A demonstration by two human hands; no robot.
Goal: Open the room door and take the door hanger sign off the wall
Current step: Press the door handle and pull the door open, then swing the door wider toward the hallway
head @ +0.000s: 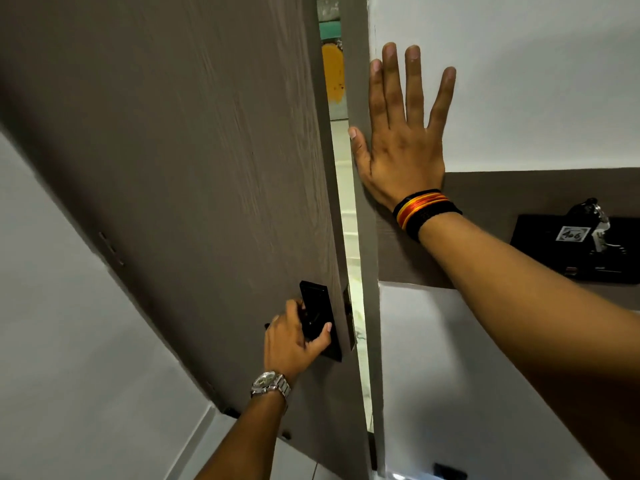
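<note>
Door (pixel 194 140) ajar | left hand (pixel 294 336) grips black handle (pixel 320 320) | right hand (pixel 403 133) spread flat on wall (pixel 536 81)

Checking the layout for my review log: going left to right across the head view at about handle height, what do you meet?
Left hand gripping the black door handle → edge of the brown door → open gap → door frame → right hand flat on the wall → black key holder.

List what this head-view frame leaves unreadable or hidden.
- Black door handle: mostly covered by the left hand.
- Black wall-mounted holder with the white tag: cut off by the right edge; tag number too blurred to read reliably.
- Corridor beyond the grey-brown wooden door: only a narrow gap shows.
</note>
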